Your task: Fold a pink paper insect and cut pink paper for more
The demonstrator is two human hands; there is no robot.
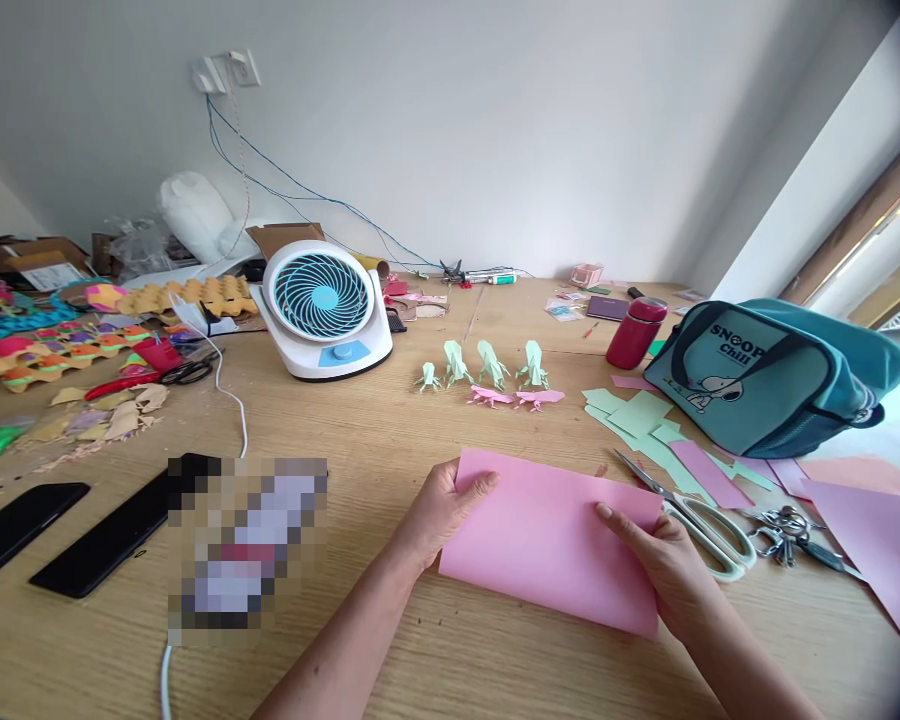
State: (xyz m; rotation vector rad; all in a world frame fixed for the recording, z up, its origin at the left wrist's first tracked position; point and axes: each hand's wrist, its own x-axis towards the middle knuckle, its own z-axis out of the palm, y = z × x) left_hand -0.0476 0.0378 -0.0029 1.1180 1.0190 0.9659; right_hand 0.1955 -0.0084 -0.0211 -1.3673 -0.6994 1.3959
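Two hands hold one pink paper sheet (547,540) flat on the wooden table (390,440), in front of the person. The left hand (439,515) grips the left edge, thumb lying on top of the sheet. The right hand (664,565) is closed on the right edge, also with the thumb on top. The hands are well apart, one at each end. Just beside the right hand lie white-handled scissors (690,510) and a bunch of keys (791,530). Farther back stand small green folded paper figures (487,365), with two pink ones (514,398) before them. A white fan (326,310) stands behind on the left, a teal bag (772,375) on the right.
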